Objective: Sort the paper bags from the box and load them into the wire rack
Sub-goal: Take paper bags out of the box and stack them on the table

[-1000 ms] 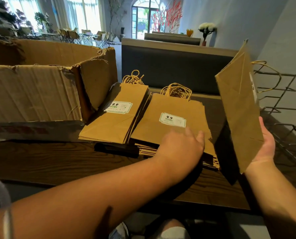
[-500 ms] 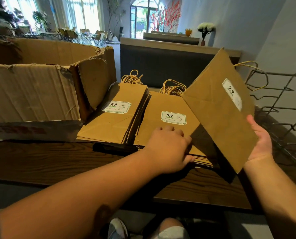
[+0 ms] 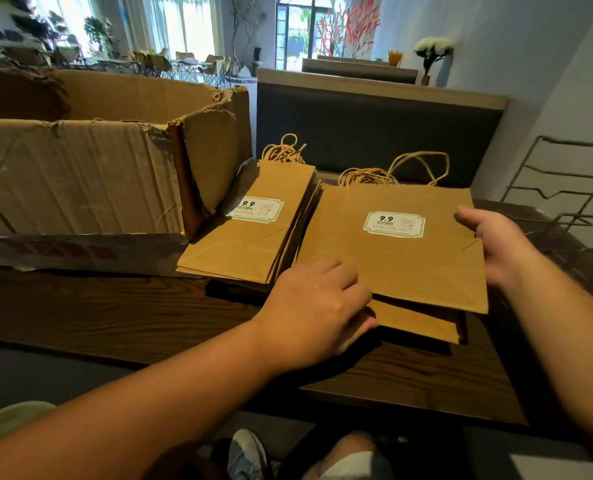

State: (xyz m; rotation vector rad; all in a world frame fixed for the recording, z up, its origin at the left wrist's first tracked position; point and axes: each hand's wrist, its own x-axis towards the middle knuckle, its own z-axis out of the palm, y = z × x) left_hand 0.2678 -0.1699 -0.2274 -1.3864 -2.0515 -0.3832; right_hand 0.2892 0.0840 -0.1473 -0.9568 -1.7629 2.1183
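Kraft-brown paper fills the middle of my view: two stacks of flat paper bags lie on the dark wooden table (image 3: 115,317), and I'll place everything from the cardboard box (image 3: 91,174). Just right of the box, touching its torn corner flap, sits the narrower stack (image 3: 253,237), label up, twine handles pointing away from me. Further right of the box is the wider stack (image 3: 416,317), and its top bag (image 3: 409,254) lies slightly askew over the ones beneath, so I judge it is being squared onto the pile rather than left loose.

My left hand (image 3: 317,306) is curled at the near left corner of that stack, fingers over the top bag and thumb tucked at the edge below, pinching the pile to steady it. My right hand (image 3: 496,247) is at the top bag's right edge with fingers loosely spread; it touches the paper, but I cannot tell whether the thumb grips underneath.

Label-up, handles-away stacking looks deliberate: each pile holds one size, ready to lift as a bundle. Farthest right of the box, beyond the wider stack, stands the wire rack (image 3: 565,202); no bags show in the part I can see, so loading seems not yet begun.
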